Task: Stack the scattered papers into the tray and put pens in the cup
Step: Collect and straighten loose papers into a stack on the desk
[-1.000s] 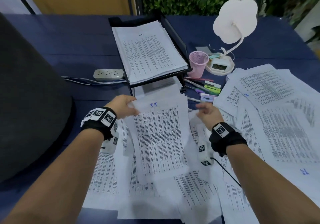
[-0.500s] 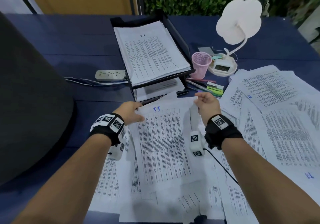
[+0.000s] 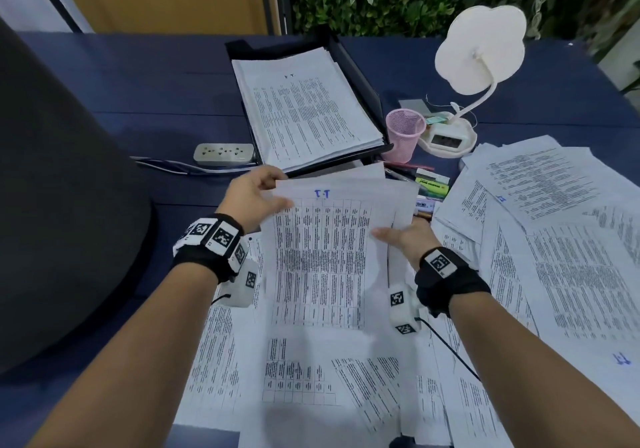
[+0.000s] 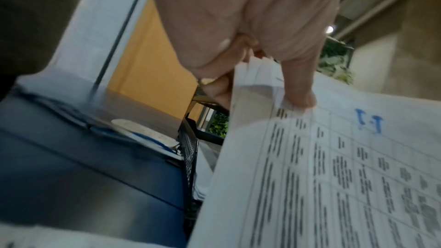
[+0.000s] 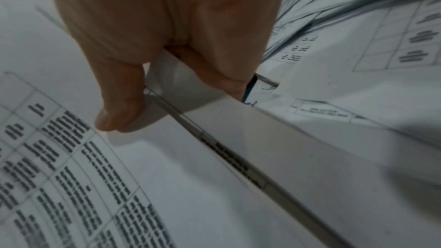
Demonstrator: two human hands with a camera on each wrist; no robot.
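Both hands hold a thin bundle of printed sheets [image 3: 322, 250] lifted off the desk, its far edge close to the front of the black tray [image 3: 360, 77]. My left hand [image 3: 256, 195] pinches the bundle's top left corner [image 4: 257, 82], thumb on top. My right hand [image 3: 405, 240] grips the right edge [image 5: 181, 105], thumb on the printed face, fingers underneath. The tray carries a stack of papers [image 3: 304, 108]. A pink mesh cup [image 3: 404, 134] stands right of the tray. Pens and highlighters [image 3: 429, 184] lie in front of the cup, partly hidden by the bundle.
Loose papers [image 3: 554, 240] cover the desk at the right and under my arms [image 3: 311, 378]. A white lamp [image 3: 481, 49] with a clock base [image 3: 446, 139] stands behind the cup. A power strip [image 3: 225, 153] lies left of the tray. A dark rounded object [image 3: 52, 205] fills the left.
The bundle has risen off the desk and moved toward the tray. My right hand has shifted from the top right corner down to the right edge.
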